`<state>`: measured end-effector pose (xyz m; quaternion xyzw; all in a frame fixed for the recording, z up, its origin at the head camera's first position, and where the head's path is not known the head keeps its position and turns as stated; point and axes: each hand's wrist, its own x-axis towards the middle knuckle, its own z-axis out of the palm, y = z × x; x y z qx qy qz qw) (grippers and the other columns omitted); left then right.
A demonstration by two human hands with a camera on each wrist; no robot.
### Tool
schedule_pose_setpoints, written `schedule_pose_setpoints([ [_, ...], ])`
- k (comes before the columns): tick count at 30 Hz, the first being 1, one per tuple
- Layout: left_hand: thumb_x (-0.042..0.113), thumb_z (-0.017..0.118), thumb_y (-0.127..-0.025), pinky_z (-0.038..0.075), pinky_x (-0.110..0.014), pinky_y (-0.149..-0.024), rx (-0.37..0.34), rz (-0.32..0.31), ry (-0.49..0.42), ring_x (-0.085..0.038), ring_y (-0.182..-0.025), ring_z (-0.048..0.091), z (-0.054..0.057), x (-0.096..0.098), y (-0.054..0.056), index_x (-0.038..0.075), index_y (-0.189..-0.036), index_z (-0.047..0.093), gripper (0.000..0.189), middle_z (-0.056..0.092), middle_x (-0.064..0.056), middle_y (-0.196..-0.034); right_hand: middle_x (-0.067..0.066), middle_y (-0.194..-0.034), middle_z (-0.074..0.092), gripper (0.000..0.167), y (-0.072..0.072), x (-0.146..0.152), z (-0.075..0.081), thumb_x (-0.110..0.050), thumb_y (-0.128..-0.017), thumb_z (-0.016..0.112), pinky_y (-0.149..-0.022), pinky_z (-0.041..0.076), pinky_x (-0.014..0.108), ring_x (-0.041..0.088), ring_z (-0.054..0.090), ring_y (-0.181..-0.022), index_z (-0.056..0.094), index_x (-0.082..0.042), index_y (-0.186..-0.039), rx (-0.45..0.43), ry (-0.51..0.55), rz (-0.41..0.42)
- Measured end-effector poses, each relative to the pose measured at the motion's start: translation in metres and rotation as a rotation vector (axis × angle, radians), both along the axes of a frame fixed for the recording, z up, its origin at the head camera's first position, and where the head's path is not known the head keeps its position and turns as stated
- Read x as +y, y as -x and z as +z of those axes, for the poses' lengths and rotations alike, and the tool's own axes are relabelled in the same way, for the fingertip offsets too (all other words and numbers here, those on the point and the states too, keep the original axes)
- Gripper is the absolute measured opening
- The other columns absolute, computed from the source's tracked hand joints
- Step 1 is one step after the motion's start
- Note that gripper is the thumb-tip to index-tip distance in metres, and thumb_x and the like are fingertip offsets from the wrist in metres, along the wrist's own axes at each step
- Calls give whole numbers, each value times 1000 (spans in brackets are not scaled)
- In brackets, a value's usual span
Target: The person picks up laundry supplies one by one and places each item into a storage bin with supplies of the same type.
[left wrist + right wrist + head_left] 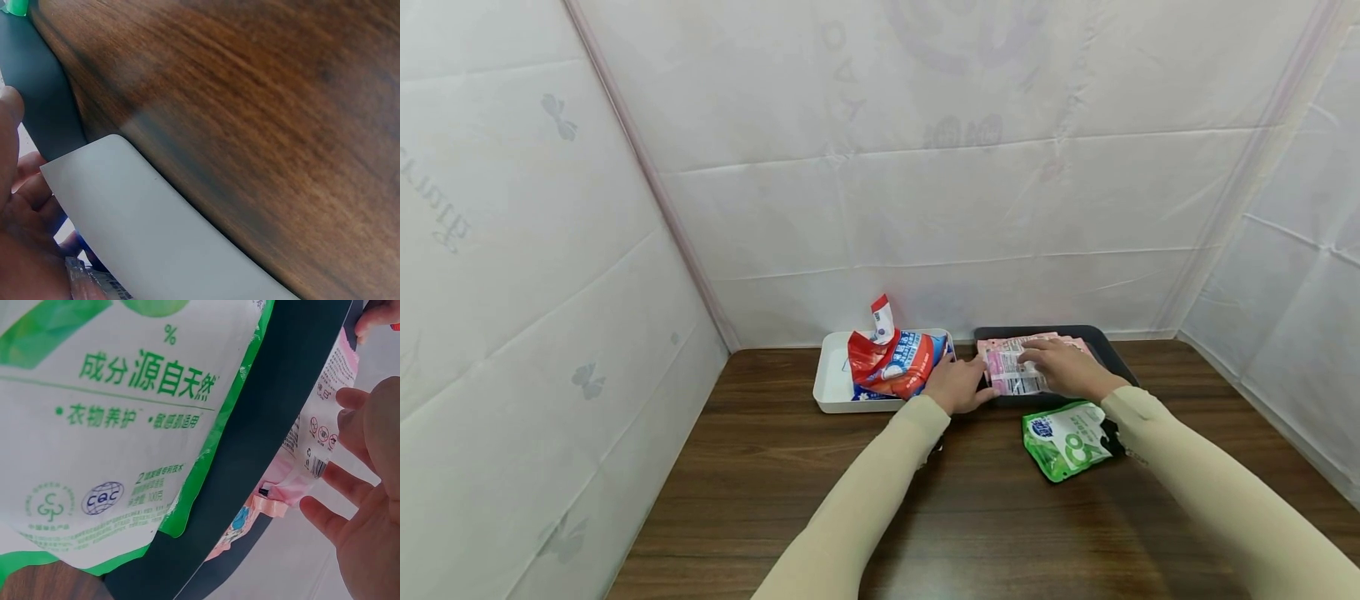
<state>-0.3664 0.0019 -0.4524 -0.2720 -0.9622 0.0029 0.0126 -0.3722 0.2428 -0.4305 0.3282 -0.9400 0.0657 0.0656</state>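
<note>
Pink packages (1009, 373) lie in a black tray (1114, 357) at the back right. My right hand (1063, 368) is over them, its extended fingers touching the upper one; the right wrist view shows these fingers (331, 515) against the pink package (312, 434). Between the two trays is my left hand (957, 387), fingers spread, by the left edge of the pink packages. The left wrist view shows its thumb near the black tray (44, 87), with its other fingers partly hidden by the white tray (144, 212).
In the white tray (831, 379) sits a red and blue bag (895, 364), with a dark blue package under it. A green and white pouch (1067, 440) lies in front of the black tray, partly under my right forearm. White sheeting (880, 208) encloses the wooden table (760, 467).
</note>
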Motion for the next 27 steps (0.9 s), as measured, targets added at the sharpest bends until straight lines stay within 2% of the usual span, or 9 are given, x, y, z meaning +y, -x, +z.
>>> schedule_pose_setpoints([
  [9,61,52,-101,28,-42,-123,2,4,-2,-13,-123,65,0,1,2,17,-146,54,64,66,0,-139,27,-140,58,31,-1,2,-1,7,-96,62,-103,45,65,49,56,-127,72,-5,-123,4,19,5],
  [14,61,52,-101,30,-41,-122,4,1,1,-14,-121,66,-2,1,2,16,-145,55,63,67,0,-138,28,-139,58,31,-3,7,-3,7,-96,62,-102,46,64,48,57,-126,70,-4,-125,21,41,36],
  [20,61,53,-100,31,-42,-122,19,1,6,-15,-119,67,-3,1,1,16,-144,56,63,67,0,-136,29,-135,60,33,-11,10,-2,6,-93,67,-100,48,65,47,60,-122,69,-3,-125,82,69,92],
  [27,61,52,-101,31,-42,-122,23,0,13,-15,-119,67,-2,1,1,16,-143,56,62,67,0,-136,28,-141,57,36,-24,14,-1,-6,-95,72,-102,44,68,47,55,-128,67,-4,-131,57,87,55],
])
